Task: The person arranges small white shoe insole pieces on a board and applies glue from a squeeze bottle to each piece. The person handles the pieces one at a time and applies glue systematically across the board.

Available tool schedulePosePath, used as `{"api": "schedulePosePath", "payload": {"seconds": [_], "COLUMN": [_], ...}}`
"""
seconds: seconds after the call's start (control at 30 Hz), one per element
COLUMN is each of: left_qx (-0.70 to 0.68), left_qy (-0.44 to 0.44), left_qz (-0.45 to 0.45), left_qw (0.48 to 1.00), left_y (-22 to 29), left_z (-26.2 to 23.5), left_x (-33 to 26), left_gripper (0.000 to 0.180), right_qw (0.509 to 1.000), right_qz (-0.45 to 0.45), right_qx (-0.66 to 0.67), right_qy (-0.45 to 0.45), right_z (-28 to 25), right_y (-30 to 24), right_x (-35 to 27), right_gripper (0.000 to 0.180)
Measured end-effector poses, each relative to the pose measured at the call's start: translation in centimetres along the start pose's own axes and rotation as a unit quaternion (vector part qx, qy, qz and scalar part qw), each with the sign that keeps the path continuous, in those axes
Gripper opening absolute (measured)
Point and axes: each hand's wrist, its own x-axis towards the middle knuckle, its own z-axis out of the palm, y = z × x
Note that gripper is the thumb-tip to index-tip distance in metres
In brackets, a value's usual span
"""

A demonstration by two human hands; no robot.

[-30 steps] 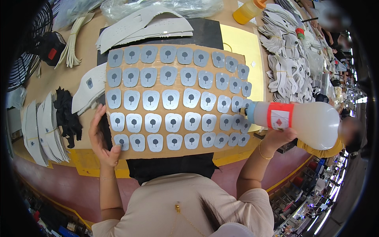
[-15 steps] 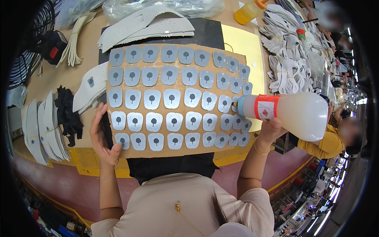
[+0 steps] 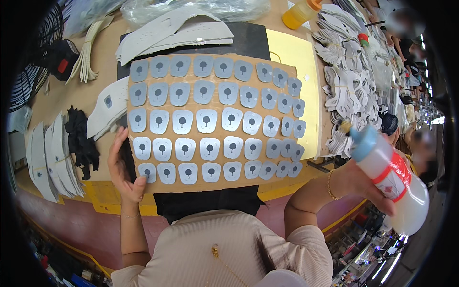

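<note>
A brown cardboard sheet (image 3: 201,143), tilted up toward me, carries several rows of small grey rounded patches (image 3: 209,121), each with a dark tree mark. My left hand (image 3: 125,167) grips the lower left edge of this sheet, thumb on the front and fingers along the side. Off to the right, away from the sheet, my right hand (image 3: 366,184) is wrapped round a squeeze bottle (image 3: 415,205) of whitish liquid. The bottle has a light blue cap, a dark nozzle and a red-and-white label; its nozzle points up and left.
Grey-white cut pieces (image 3: 177,36) lie on a black mat behind the sheet, near a yellow sheet (image 3: 306,95). Bundled white pieces (image 3: 349,91) line the right side. An orange-yellow bottle (image 3: 299,15) stands at the back; a black fan (image 3: 28,52) sits far left.
My right hand has carried the squeeze bottle right and toward me, away from the patches, and turned its nozzle upward. The left hand keeps its grip; the sheet has barely shifted.
</note>
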Motion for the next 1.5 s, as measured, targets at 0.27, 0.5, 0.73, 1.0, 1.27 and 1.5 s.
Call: {"api": "schedulePosePath", "payload": {"seconds": [0.27,0.5,0.73,1.0,1.27,1.5], "left_qx": [0.0,0.006,0.013,0.007,0.013,0.013], "left_qy": [0.007,0.002,-0.003,0.008,0.008,0.003], "left_qz": [0.001,-0.003,-0.001,-0.011,-0.015,-0.009], "left_qw": [1.0,1.0,1.0,1.0,1.0,1.0], "left_y": [0.0,0.0,0.0,0.0,0.2,-0.1], "left_z": [-0.1,-0.2,-0.1,0.0,0.0,-0.1], "left_x": [-0.1,-0.1,-0.1,-0.2,-0.1,-0.2], "left_gripper": [0.082,0.08,0.079,0.082,0.085,0.082], "right_qw": [0.946,0.94,0.949,0.991,0.959,0.939], "right_qz": [0.091,0.103,0.127,0.114,0.158,0.176], "right_qx": [-0.304,-0.311,-0.286,0.058,-0.232,-0.293], "right_qy": [-0.067,-0.097,0.047,0.037,-0.047,-0.029], "right_z": [-3.9,-4.5,-3.5,-4.5,-5.1,-3.8], "right_y": [3.5,4.6,3.6,-1.3,0.3,0.8], "right_x": [-4.8,-5.3,-4.8,-0.6,-6.0,-6.9], "right_gripper": [0.081,0.072,0.082,0.091,0.088,0.096]}}
